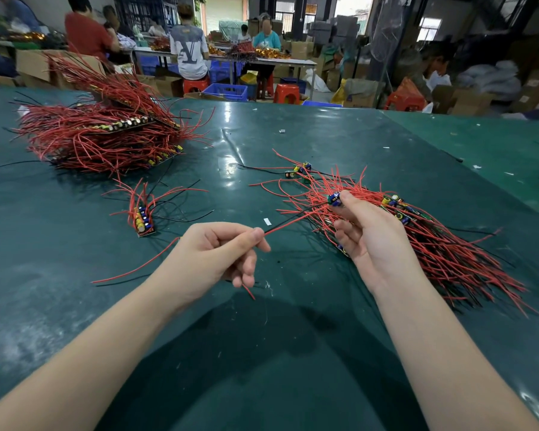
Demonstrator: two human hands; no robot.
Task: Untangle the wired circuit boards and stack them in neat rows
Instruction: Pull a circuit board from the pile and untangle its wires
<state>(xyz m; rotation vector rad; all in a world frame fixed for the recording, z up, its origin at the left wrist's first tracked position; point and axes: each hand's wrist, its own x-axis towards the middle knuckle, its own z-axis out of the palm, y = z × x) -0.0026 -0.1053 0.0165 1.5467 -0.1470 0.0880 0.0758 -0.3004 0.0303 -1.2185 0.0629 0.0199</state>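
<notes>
Item: wired circuit boards, part-sorted, lying on a dark green glossy counter [293, 144].

Left hand [212, 253]: its grip is pinching one thin red wire [293, 220] between thumb and forefinger, with the other fingers curled under. The wire is running taut up to the right, likely being drawn clear of its neighbours.

Right hand [374, 234]: its grip is pinching a small board [335, 199] by its blue cylindrical capacitor, lifted just above the pile, apparently anchoring it so the lead can slide free.

Tangled pile [433, 244]: lying under and beside the right hand, a loose fan of flexible red and black insulated leads with small boards and yellow and blue capacitors showing through.

Short row [142, 220]: a few boards standing edge to edge, left of centre, wires splaying upward; seemingly the row now being built.

Large stack [100, 135]: far left, layered rows with bristling red leads.

Stage, as judged: one board being separated, with most of the tangle yet to sort.
</notes>
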